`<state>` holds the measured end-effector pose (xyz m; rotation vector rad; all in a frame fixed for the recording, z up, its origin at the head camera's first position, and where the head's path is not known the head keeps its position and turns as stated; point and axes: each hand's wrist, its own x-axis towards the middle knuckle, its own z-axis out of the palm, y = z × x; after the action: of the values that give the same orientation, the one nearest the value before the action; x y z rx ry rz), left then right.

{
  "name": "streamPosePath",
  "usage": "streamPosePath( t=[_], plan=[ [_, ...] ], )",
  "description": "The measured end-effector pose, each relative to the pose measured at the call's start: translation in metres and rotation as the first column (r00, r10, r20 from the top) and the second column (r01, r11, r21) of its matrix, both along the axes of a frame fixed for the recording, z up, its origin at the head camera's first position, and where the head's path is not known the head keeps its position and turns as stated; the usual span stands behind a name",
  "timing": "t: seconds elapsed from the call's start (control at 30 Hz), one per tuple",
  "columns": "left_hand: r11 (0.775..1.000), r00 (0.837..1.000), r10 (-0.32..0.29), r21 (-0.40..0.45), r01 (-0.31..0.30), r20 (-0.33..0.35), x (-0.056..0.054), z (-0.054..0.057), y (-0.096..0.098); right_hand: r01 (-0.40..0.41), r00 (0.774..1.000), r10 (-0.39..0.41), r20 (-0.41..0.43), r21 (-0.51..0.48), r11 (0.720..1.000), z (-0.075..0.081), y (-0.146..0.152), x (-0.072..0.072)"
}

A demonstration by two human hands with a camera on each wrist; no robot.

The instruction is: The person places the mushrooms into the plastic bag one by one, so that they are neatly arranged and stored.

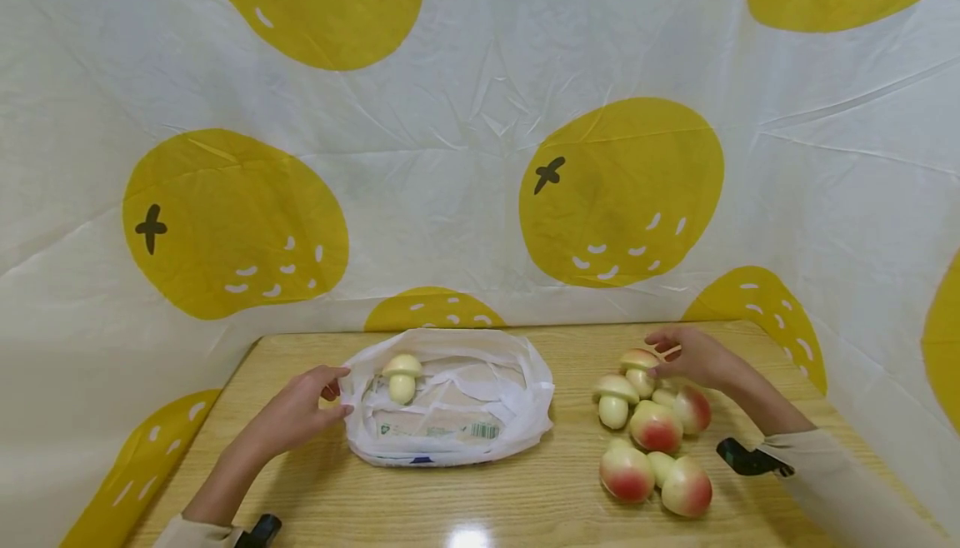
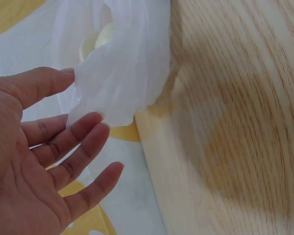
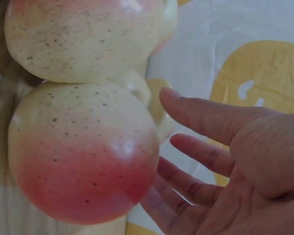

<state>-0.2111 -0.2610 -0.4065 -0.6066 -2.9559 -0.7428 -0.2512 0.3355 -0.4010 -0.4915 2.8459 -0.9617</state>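
In the head view a crumpled white plastic bag (image 1: 532, 402) lies with its mouth spread wide, one pale yellow mushroom (image 1: 402, 377) inside it. My left hand (image 1: 303, 406) is at the bag's left rim; the left wrist view has thumb and fingers apart, touching the thin plastic edge (image 2: 112, 88). On the right is a group of smooth toy-like mushrooms, several with red-tinged caps (image 1: 657, 427). My right hand (image 1: 693, 356) hovers by the rearmost mushroom (image 1: 640, 358), its fingers loosely bent and holding nothing. Large speckled caps (image 3: 83, 152) partly hide that mushroom in the right wrist view.
The wooden table (image 1: 510, 502) carries the bag and the mushrooms. Behind it hangs a pale sheet (image 1: 442, 198) printed with big yellow fruit, which also runs along both sides. Each wrist has a black strap-on device (image 1: 750, 458).
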Motion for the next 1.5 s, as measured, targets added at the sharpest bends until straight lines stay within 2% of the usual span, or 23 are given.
streamPosePath(
  t=[0.6,0.73,0.93,1.2,1.33,1.5],
  plan=[
    [1.000,1.000,-0.011,-0.019,0.010,-0.019,-0.004,-0.001,0.000,0.056,0.998,-0.056,-0.004,0.090,0.994,-0.013,-0.011,-0.008],
    [1.000,1.000,-0.006,-0.023,0.006,-0.012,-0.006,-0.001,-0.001,0.077,0.996,-0.080,0.027,0.092,0.993,-0.011,-0.013,-0.009],
    [1.000,1.000,-0.002,-0.022,0.002,0.000,-0.006,-0.002,-0.001,0.096,0.988,-0.097,0.118,0.013,0.995,-0.012,-0.014,-0.011],
    [1.000,1.000,-0.003,-0.015,0.003,-0.002,-0.004,-0.002,0.000,0.111,0.994,-0.111,-0.011,0.158,0.981,-0.012,-0.016,-0.014],
    [1.000,1.000,-0.003,-0.011,0.003,0.003,-0.003,-0.003,0.001,0.101,0.995,-0.103,0.004,0.138,0.985,-0.013,-0.017,-0.015],
    [1.000,1.000,0.004,-0.008,-0.004,0.017,-0.003,-0.004,0.000,0.095,0.993,-0.099,0.069,0.060,0.994,-0.014,-0.020,-0.014]
  ],
)
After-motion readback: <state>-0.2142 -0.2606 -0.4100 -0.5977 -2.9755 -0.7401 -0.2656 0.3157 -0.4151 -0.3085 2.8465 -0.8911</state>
